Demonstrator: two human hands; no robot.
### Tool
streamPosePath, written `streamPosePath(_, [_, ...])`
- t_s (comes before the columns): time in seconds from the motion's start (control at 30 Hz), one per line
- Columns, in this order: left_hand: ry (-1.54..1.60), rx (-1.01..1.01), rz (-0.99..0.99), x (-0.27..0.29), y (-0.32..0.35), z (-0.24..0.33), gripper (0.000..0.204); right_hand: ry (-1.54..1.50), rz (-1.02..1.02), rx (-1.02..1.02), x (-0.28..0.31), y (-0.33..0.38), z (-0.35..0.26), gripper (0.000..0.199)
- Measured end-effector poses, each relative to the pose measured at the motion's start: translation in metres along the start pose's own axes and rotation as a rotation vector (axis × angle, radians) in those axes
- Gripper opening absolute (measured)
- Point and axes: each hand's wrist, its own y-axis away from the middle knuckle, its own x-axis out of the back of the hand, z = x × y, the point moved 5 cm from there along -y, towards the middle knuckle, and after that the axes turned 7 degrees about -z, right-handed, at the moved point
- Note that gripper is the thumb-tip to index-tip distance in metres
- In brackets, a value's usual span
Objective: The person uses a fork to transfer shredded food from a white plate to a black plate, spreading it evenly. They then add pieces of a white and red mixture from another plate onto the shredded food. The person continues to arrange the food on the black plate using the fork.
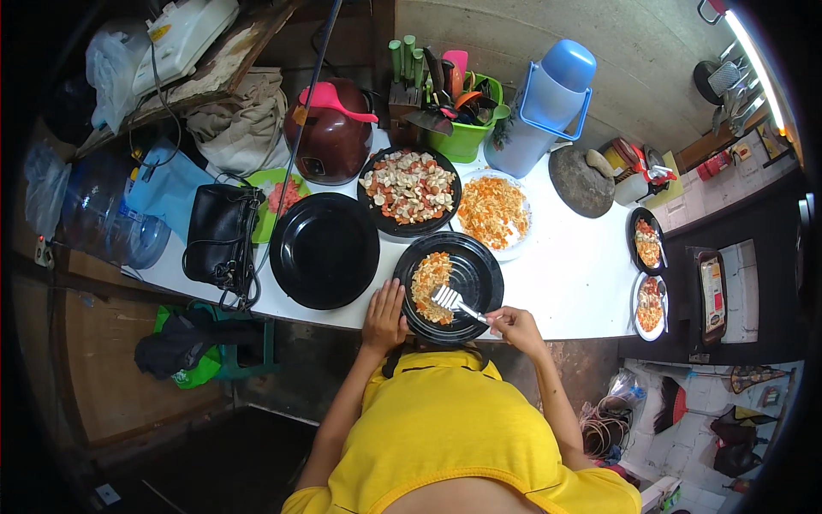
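We hold the silver fork (455, 301) in our right hand (516, 328), whose fingers are gripping the handle at the right front of the round black plate (478, 276). The tines rest at the chopped orange-and-yellow food (429, 281), which lies in the left part of this plate. Our left hand (384, 314) has its fingers stretched out along the left rim of the plate. Behind the plate, to the right, we see a white plate (529, 233) with similar food.
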Motion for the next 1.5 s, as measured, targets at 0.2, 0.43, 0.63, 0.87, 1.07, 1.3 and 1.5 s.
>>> streamPosePath(0.2, [0.010, -0.005, 0.012, 0.001, -0.003, 0.002, 0.053, 0.106, 0.115, 0.001, -0.008, 0.015, 0.011, 0.016])
streamPosePath(0.43, [-0.001, -0.004, 0.014, 0.001, 0.001, 0.000, 0.052, 0.640, 0.553, 0.181, -0.002, 0.094, -0.109, 0.012])
streamPosePath(0.63, [-0.001, -0.011, 0.021, 0.001, -0.002, 0.001, 0.052, 0.897, 0.697, 0.151, -0.014, 0.080, -0.132, 0.012])
streamPosePath(0.87, [0.012, -0.017, 0.017, 0.002, -0.003, 0.001, 0.052, 0.751, 0.661, 0.148, -0.001, 0.025, -0.074, 0.012])
streamPosePath(1.07, [0.008, -0.008, 0.021, 0.001, -0.002, 0.000, 0.052, 0.700, 0.657, 0.165, -0.003, 0.017, -0.067, 0.012])
streamPosePath(1.3, [0.005, -0.008, 0.019, 0.002, -0.001, 0.000, 0.052, 0.728, 0.644, 0.229, 0.003, 0.004, -0.085, 0.011])
streamPosePath(1.5, [-0.011, -0.006, -0.002, 0.002, -0.002, 0.001, 0.053, 0.700, 0.625, 0.273, 0.001, 0.001, -0.082, 0.011])
